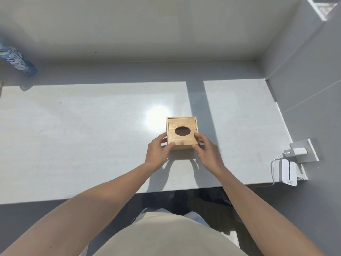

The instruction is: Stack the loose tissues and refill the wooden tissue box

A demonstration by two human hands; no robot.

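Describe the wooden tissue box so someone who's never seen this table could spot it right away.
Start at the big white table in sunlight. Near its front edge, right of centre, sits the wooden tissue box, with the left hand and right hand gripping its near corners. It is the only tan wooden thing there, square, with a dark oval hole in its lid.

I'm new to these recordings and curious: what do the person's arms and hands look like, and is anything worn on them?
Both arms are bare from the bottom of the picture to the fingertips: no sleeves show, and no gloves, watch, rings or bands are visible on the left hand or the right hand. No cables or markings are on them. Lower down, a beige garment covers the person's body.
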